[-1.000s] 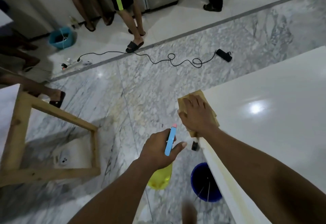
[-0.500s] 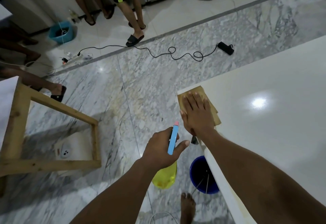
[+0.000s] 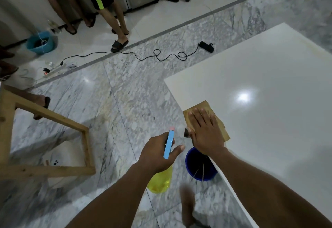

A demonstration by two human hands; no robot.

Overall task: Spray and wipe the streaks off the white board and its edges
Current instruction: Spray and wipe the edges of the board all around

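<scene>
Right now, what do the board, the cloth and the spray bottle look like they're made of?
White board: hard, glossy laminate or stone-like slab, judging by the sharp light reflection. Cloth: soft tan fabric, matte, folded in layers. Spray bottle: likely translucent yellow plastic, with an opaque blue plastic head.

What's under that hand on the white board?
A tan cloth, pressed flat by the right hand with straight fingers, near the white board edge. The cloth's corners stick out around the hand. Any streaks beneath the cloth cannot be seen, because it covers that patch.
</scene>
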